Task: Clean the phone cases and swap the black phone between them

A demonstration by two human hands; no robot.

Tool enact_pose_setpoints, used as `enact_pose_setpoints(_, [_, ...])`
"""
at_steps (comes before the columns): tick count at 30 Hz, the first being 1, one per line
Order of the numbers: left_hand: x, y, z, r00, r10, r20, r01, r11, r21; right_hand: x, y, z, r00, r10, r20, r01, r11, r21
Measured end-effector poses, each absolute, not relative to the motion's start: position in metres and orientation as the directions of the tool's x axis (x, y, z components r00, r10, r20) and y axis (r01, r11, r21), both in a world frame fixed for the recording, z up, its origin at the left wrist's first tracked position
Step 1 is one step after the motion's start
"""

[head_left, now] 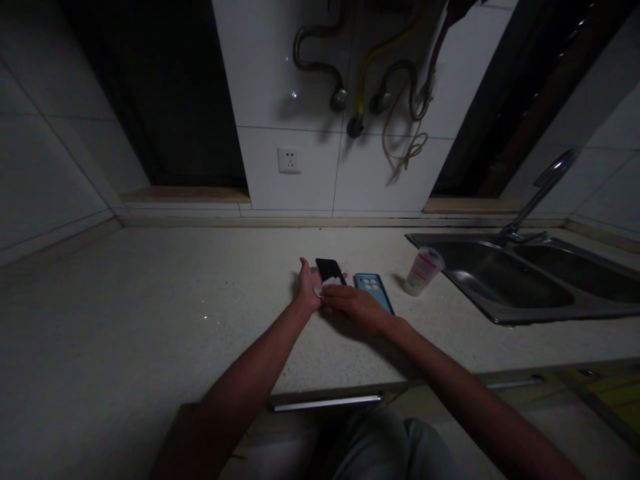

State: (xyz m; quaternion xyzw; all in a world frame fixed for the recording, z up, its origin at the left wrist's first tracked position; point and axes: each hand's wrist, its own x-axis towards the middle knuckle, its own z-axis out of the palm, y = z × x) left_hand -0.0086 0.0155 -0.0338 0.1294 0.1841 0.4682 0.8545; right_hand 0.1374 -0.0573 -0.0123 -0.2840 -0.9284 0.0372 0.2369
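Observation:
A black smartphone [329,268] lies across the palm of my left hand [309,283], whose thumb stands out to the left while fingertips show past the phone's right edge. My right hand [353,301] pinches a crumpled white tissue [330,284] and presses it against the lower part of the phone. Just right of the phone, a blue phone case [373,287] with round camera cutouts rests on the counter. The lower end of the case is partly behind my right hand.
A clear plastic cup [423,271] with red print stands on the pale countertop [240,287], right of the case. Farther right is a steel double sink [493,280] with a faucet [537,193]. Pipes [320,67] and a socket [289,161] are on the tiled wall.

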Motion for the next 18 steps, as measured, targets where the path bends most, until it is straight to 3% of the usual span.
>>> enact_pose_setpoints(9, [-0.006,0.005,-0.026,0.511,0.846,-0.155,-0.749,0.526,0.402,0.169,-0.080,-0.021,-0.778,0.428,0.459,0.388,0.903,-0.184])
enact_pose_setpoints(14, [-0.008,0.007,-0.028,0.532,0.833,-0.152,-0.729,0.542,0.419,0.182,-0.068,-0.027,-0.670,0.543,0.507,0.485,0.836,-0.255])
enact_pose_setpoints(18, [-0.006,0.006,-0.027,0.567,0.807,-0.166,-0.687,0.574,0.446,0.185,-0.051,-0.033,-0.502,0.685,0.527,0.581,0.719,-0.382])
